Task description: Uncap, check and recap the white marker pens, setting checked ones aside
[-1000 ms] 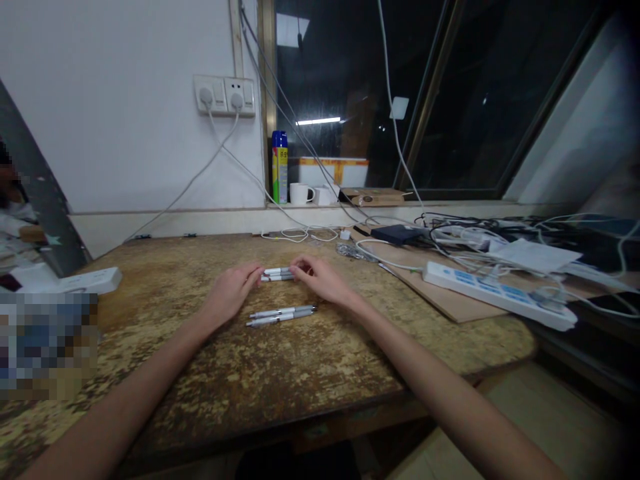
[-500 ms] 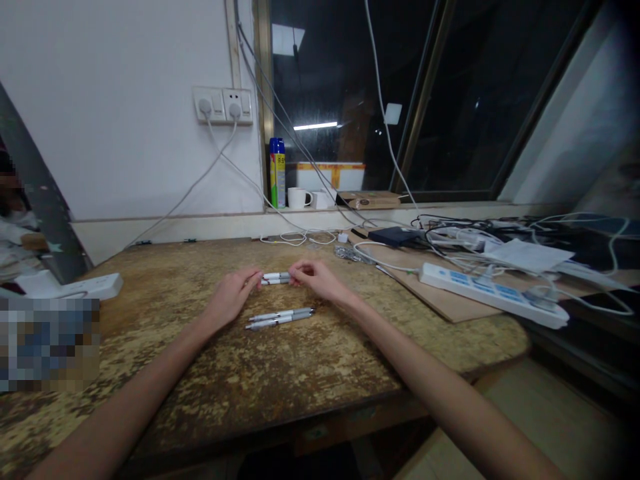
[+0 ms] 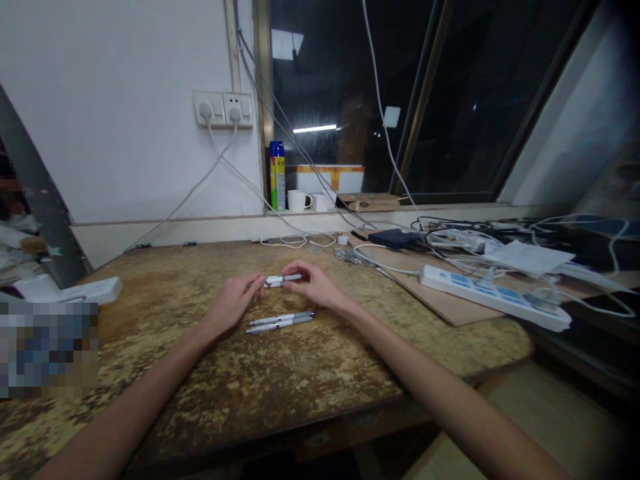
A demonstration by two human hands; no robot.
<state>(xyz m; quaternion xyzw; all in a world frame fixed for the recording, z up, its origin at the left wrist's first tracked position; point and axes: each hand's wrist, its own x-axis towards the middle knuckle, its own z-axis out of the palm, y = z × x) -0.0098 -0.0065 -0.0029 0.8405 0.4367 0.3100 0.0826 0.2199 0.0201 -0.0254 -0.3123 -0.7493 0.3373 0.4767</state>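
Note:
Between my hands, just above or on the worn wooden table (image 3: 210, 380), are white-and-grey pens (image 3: 274, 281), two by the look of them, lying side by side. My left hand (image 3: 239, 297) has its fingers closed on their left ends. At the right, my right hand (image 3: 311, 285) pinches them with thumb and fingers, and a grey end shows past its fingertips. Two similar pens (image 3: 280, 323) rest on the table nearer to me, side by side and slightly slanted, touched by neither hand.
A white power strip (image 3: 495, 297) and a brown board (image 3: 425, 290) lie at the right, with tangled cables behind. Another power strip (image 3: 95, 291) is at the left edge. A spray can (image 3: 277, 177) and a white mug (image 3: 299, 200) stand on the windowsill.
My right hand's fingers have shifted left along the pens, so the grey end shows through them. My left hand has stayed at the left ends. The two nearer pens lie as before.

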